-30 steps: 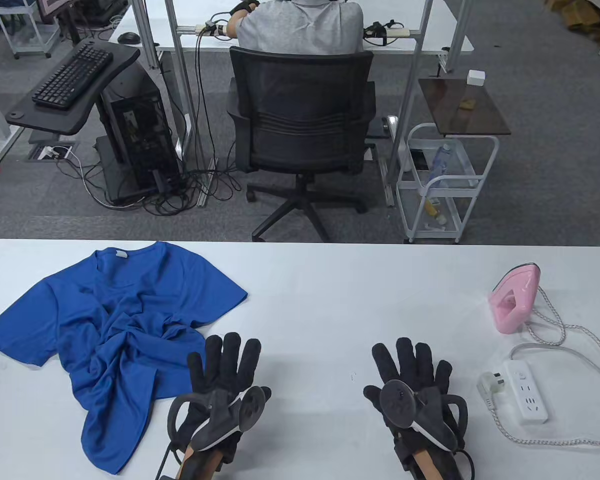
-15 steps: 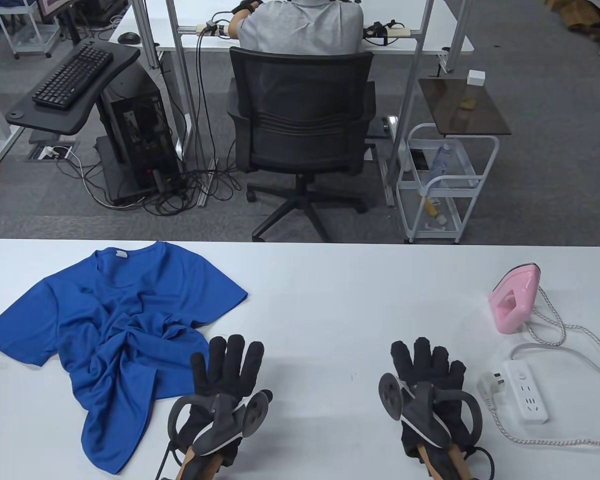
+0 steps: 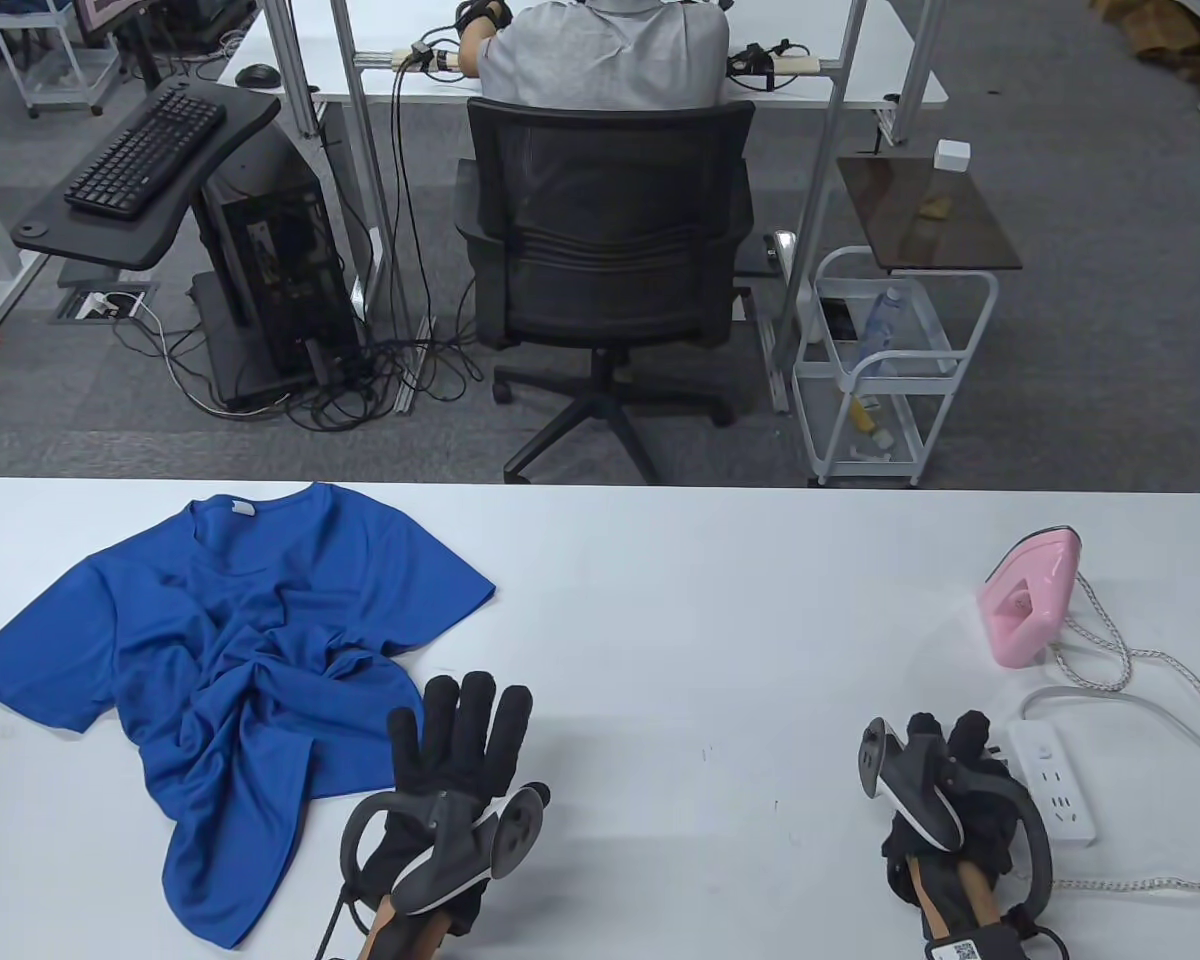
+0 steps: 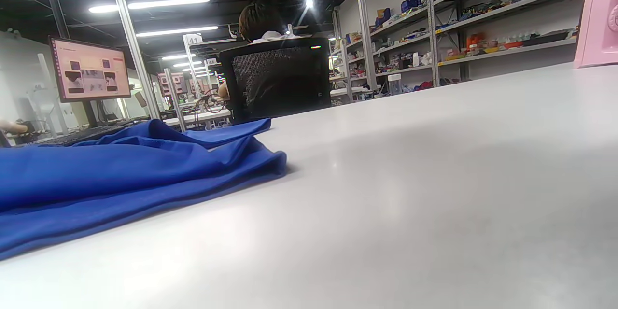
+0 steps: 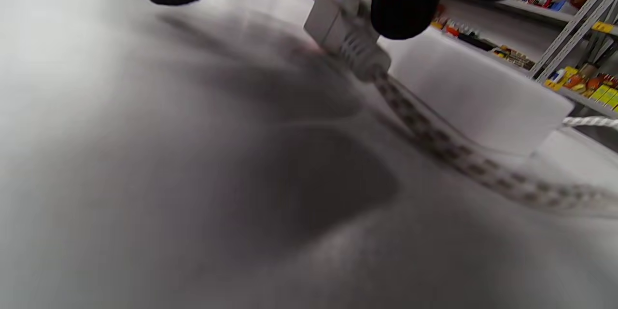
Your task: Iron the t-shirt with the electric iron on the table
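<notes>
A crumpled blue t-shirt lies at the table's left; its hem shows in the left wrist view. A pink iron stands upright at the far right, also at the left wrist view's edge. My left hand rests flat with fingers spread, just right of the shirt. My right hand is curled over the iron's plug, beside the white power strip. In the right wrist view a fingertip touches the plug, and the thumb stays apart from it.
The iron's braided cord loops along the table's right side and runs from the plug in the right wrist view. The power strip lies right behind the plug. A person sits in an office chair beyond the table.
My right hand has moved right and curled its fingers down over the plug by the power strip. My left hand has barely moved.
</notes>
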The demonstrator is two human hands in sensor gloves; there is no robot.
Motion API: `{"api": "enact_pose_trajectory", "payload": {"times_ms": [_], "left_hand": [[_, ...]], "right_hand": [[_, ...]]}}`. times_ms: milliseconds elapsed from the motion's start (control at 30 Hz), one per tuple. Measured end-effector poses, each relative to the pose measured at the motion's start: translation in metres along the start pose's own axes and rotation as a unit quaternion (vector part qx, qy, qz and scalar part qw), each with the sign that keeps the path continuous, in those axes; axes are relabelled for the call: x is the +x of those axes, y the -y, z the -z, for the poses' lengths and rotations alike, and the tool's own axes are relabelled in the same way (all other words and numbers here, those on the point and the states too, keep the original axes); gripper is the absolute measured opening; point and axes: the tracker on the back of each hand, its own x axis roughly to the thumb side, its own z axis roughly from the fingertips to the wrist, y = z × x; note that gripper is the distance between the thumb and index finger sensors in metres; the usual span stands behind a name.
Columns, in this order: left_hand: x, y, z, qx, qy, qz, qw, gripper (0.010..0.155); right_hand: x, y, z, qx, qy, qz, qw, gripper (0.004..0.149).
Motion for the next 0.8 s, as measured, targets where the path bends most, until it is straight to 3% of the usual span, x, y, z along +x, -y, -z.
{"api": "enact_pose_trajectory", "payload": {"times_ms": [267,600,800], "left_hand": [[0.001,0.002,0.001,-0.008,0.004,-0.002,1.0,0.098],[0.001,0.004,0.001,-0.01,0.006,-0.002,1.0,0.099],[0.0,0.003,0.001,-0.016,0.005,-0.001,1.0,0.098]], "right_hand": [[-0.011,-0.007,0.016,0.057,0.029,0.073,0.995,0.068],[-0.016,0.011,0.011,-0.045,0.105,0.078,0.99,0.057],[-0.032,0.035,-0.004,-0.106,0.118,0.044,0.986,0.063]]}}
